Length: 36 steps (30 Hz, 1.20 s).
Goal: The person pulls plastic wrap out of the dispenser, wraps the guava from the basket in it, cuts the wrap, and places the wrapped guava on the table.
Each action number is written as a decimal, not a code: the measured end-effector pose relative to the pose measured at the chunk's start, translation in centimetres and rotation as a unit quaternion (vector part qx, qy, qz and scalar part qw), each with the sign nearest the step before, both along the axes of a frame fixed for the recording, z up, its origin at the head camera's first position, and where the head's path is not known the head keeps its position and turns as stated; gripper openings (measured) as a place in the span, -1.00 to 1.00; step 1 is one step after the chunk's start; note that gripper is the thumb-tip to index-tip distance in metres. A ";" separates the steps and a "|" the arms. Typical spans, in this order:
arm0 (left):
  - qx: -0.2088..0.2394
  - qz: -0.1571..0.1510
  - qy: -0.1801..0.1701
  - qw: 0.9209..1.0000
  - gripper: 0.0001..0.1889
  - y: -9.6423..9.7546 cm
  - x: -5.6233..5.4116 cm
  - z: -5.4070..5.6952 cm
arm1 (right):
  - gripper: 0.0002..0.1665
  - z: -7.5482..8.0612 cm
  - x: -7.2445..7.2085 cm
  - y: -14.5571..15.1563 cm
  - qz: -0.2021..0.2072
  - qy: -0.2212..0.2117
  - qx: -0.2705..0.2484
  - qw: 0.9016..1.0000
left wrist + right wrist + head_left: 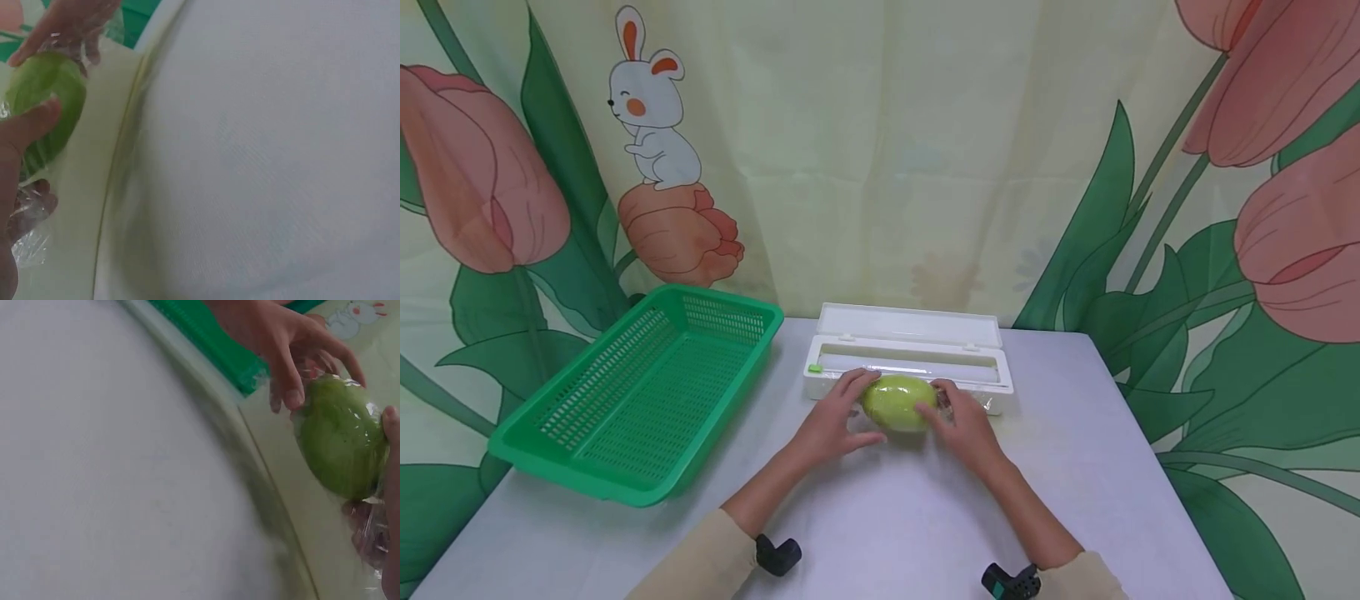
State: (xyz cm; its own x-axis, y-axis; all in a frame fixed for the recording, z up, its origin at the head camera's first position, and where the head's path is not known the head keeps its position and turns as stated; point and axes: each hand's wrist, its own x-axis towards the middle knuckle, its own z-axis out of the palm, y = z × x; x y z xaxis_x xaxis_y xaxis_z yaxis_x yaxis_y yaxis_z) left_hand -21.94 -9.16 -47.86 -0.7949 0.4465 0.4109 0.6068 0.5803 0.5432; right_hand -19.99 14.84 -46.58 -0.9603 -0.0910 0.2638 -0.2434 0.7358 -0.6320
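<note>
A green mango [898, 403] wrapped in clear cling film is held between the two hands, in front of the white box, in the head view. The left hand [838, 421] grips its left end, fingertips at the top and thumb lower down. At the other end the right hand [962, 427] holds it, thumb laid on the near side and fingers behind. Gathered, crinkled film [375, 534] shows around the right fingers in the right wrist view. The left wrist view shows the mango [59, 81] at its left edge, with a thumb pressed on the skin.
Behind the hands stands a white cling film dispenser [917, 393], its lid [910, 325] raised, a roll inside and a green slider [815, 368] at its left end. A green plastic basket [647, 492] sits on the left of the white-covered table [880, 542]. A printed curtain [880, 167] hangs behind.
</note>
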 end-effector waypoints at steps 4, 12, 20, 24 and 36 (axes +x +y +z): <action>-0.019 0.011 0.034 0.999 -0.15 0.3 -0.2 0.7 | -0.43 0.8 -0.1 -0.3 -0.013 -0.006 -0.028 0.999; -0.001 0.009 -0.048 0.999 -0.17 0.2 -1.2 2.4 | -0.07 1.5 0.0 -0.3 0.054 0.168 0.049 0.983; -0.057 0.029 -0.030 0.997 -0.17 0.4 -1.7 4.3 | -0.14 2.6 -0.9 -0.4 0.091 0.181 0.083 0.976; -0.121 0.060 0.137 0.981 -0.20 1.0 -1.1 4.8 | -0.15 3.6 -1.4 -0.2 0.089 0.131 0.090 0.983; -0.117 0.042 0.211 0.970 -0.07 3.3 -0.5 4.2 | -0.20 5.3 -2.6 -0.1 0.084 0.044 0.065 0.993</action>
